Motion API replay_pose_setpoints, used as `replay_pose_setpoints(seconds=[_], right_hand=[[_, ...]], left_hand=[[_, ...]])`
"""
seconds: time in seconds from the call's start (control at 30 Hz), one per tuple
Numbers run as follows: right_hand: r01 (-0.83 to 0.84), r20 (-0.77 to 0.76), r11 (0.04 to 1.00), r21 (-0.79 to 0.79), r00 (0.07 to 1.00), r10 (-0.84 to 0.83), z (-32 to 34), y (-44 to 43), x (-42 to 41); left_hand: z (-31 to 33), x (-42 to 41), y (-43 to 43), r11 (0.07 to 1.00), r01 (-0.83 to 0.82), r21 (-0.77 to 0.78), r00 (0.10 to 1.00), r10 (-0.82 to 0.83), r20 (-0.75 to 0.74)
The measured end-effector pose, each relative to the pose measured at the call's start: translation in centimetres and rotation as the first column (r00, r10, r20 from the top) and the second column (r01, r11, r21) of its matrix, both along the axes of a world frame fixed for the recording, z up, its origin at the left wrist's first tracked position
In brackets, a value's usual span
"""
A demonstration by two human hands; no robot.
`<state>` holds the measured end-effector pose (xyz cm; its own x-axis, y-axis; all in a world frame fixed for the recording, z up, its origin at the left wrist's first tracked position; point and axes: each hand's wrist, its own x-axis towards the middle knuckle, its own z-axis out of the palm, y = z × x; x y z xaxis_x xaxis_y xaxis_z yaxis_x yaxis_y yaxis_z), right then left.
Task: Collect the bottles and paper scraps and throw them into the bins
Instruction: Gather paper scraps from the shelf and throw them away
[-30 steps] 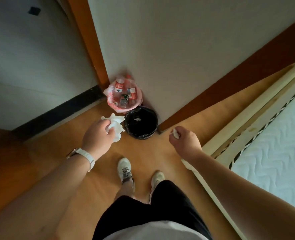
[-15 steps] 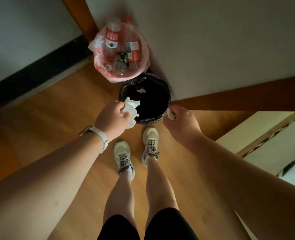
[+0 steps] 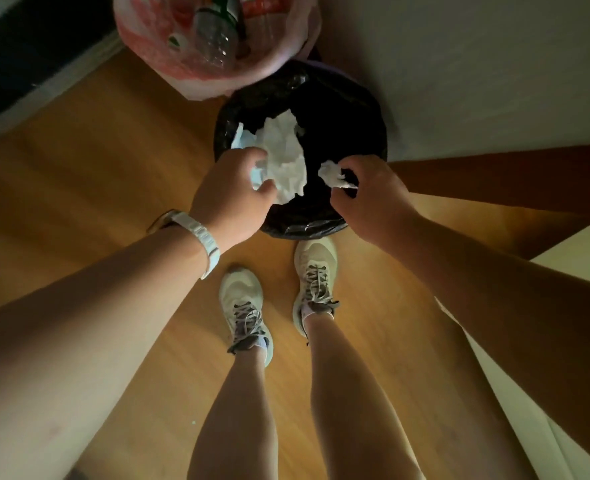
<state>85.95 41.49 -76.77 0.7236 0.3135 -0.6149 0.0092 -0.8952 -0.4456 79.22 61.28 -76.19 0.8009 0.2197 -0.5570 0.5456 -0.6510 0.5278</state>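
Observation:
A black-lined bin (image 3: pixel 362 109) stands on the wooden floor against the wall. My left hand (image 3: pixel 231 199) is over its near left rim and grips a big crumpled wad of white paper (image 3: pixel 283 157) above the opening. Over the near right rim, my right hand (image 3: pixel 369 199) pinches a small white paper scrap (image 3: pixel 331 174) at its fingertips. Behind the black bin is a bin with a pink liner (image 3: pixel 279 50) that holds several clear plastic bottles (image 3: pixel 213 39).
My two feet in pale sneakers (image 3: pixel 241 306) stand just in front of the black bin. A white wall (image 3: pixel 477 64) with a brown skirting runs on the right. A pale bed frame edge (image 3: pixel 577 258) is at the right.
I have stepped closer and leaned over the bins. Both hands have moved forward over the black bin's opening, and the right hand's fingers have loosened around its scrap.

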Motion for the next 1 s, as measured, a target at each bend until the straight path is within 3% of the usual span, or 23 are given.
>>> replay_pose_setpoints(seconds=[0.17, 0.4, 0.7, 1.0], right_hand=[[-0.068, 0.015, 0.991, -0.119, 0.997, 0.070, 2.3, -0.3, 0.5], [-0.232, 0.087, 0.957, -0.175, 0.964, 0.250, 8.5, 1.0, 1.5], [-0.290, 0.237, 0.931, -0.221, 0.910, 0.340, 21.6, 2.4, 0.7], [-0.281, 0.338, 0.910, -0.303, 0.862, 0.379, 37.4, 1.6, -4.0]], left_hand=[[2.6, -1.3, 1.0, 0.978, 0.203, 0.037, 0.975, -0.206, 0.083], [7.6, -0.5, 3.5, 0.913, 0.352, 0.205, 0.918, -0.379, 0.114], [19.0, 0.4, 4.3, 0.880, 0.378, 0.287, 0.882, -0.436, 0.178], [32.6, -4.7, 4.0, 0.839, 0.372, 0.397, 0.844, -0.484, 0.232]])
